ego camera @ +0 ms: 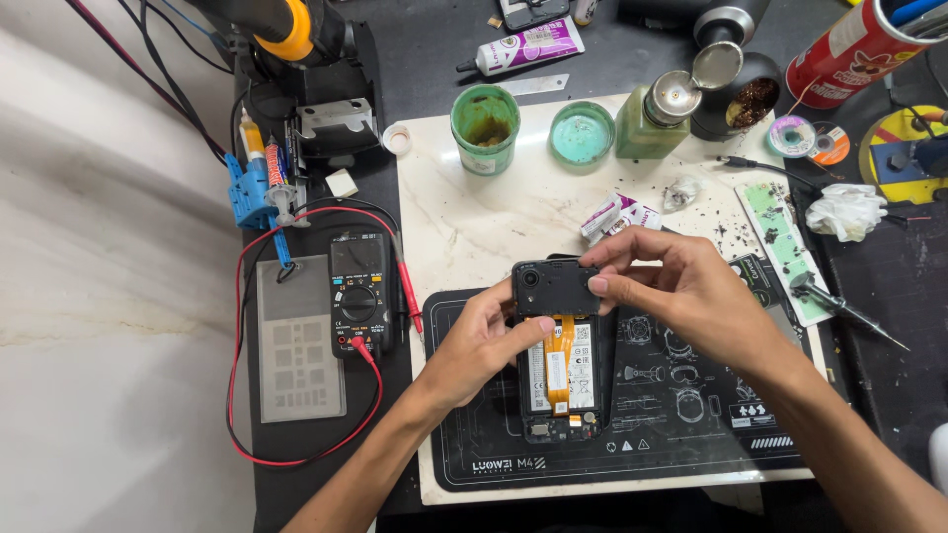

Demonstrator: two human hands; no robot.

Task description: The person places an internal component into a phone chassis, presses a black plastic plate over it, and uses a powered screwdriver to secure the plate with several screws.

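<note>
An opened black phone [560, 380] lies on a black work mat [681, 415], its battery and an orange flex cable [559, 360] exposed. Over the phone's top end sits a black inner cover plate [553, 287] with a camera hole. My right hand [681, 291] pinches that plate from the right with thumb and fingers. My left hand [479, 345] grips the phone's left side, its thumb reaching onto the plate's lower edge.
A black multimeter [358, 294] with red leads lies left of the mat. Behind on the white slab [474, 227] stand a green jar [485, 127], a teal lid [582, 133] and a green bottle [652, 120]. A screwdriver [839, 306] and a crumpled tissue [844, 210] lie right.
</note>
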